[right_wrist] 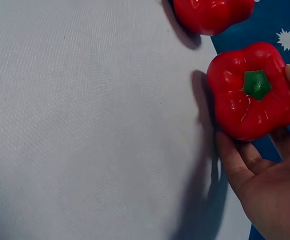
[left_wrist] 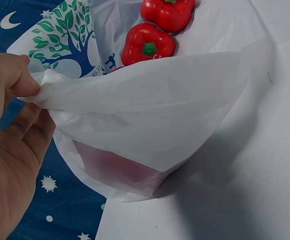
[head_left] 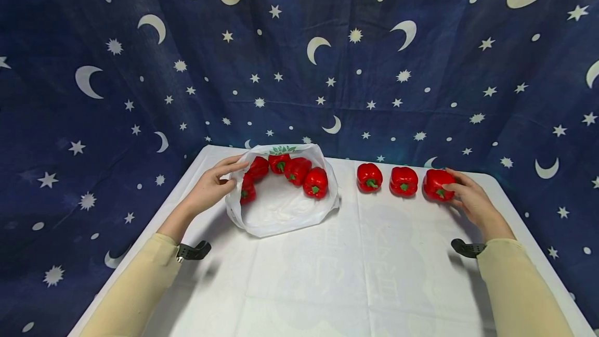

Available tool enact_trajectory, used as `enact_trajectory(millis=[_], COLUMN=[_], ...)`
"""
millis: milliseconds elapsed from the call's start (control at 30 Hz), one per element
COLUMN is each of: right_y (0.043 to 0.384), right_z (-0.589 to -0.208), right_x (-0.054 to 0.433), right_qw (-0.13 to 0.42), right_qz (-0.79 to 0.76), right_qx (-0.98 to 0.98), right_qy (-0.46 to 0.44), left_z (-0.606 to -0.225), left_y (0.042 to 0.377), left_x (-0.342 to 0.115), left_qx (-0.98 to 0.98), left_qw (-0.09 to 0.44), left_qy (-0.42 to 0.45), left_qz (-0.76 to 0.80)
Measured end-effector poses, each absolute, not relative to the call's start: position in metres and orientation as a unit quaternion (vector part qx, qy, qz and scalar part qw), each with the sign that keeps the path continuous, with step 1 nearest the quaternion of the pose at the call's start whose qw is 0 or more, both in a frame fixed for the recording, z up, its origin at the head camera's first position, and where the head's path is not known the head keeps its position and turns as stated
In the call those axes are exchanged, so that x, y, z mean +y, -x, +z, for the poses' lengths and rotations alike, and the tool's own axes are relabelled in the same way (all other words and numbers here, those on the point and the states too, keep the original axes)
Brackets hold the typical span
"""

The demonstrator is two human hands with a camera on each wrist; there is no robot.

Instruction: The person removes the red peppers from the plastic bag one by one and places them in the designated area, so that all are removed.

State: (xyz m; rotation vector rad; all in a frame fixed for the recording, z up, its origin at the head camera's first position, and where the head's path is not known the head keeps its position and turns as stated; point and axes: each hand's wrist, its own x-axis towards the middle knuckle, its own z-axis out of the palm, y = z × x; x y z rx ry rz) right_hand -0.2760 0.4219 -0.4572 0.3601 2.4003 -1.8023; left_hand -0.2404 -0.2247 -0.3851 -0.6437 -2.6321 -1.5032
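Pinching a white bag (head_left: 299,227) by its rim, left hand (head_left: 207,190); fingers clamped round rightmost red pepper (head_left: 434,183), right hand (head_left: 473,203); five bagged peppers (head_left: 315,182).

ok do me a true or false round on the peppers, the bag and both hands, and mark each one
1. The left hand pinches the edge of the bag. True.
2. The right hand is empty. False: it holds a pepper.
3. The bag is to the right of that pepper. False: in the head view it is to the left.
4. Two other peppers are outside the bag. True.
5. The bag has a tree printed on it. True.
6. The peppers in the bag are yellow. False: they are red, with green stems where these show.
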Motion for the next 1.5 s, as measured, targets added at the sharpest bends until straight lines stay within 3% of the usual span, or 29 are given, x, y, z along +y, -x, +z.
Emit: enact_trajectory(millis=[467, 700, 1000, 1500], right_y=[0.281, 0.283, 0.285, 0.279], right_z=[-0.461, -0.463, -0.465, -0.462], right_x=[0.422, 0.421, 0.418, 0.418], right_qw=[0.058, 0.058, 0.056, 0.055], right_qz=[-0.596, -0.596, -0.589, -0.591], right_qx=[0.788, 0.788, 0.791, 0.789], right_qy=[-0.140, -0.141, -0.159, -0.162], left_z=[-0.383, -0.406, -0.382, -0.382], left_y=[0.238, 0.258, 0.239, 0.239], left_x=[-0.222, -0.235, -0.223, -0.222], left_qx=[-0.843, -0.845, -0.850, -0.846], left_qw=[0.020, 0.023, 0.016, 0.013], left_qy=[0.205, 0.203, 0.198, 0.205], left_qz=[-0.496, -0.494, -0.487, -0.492])
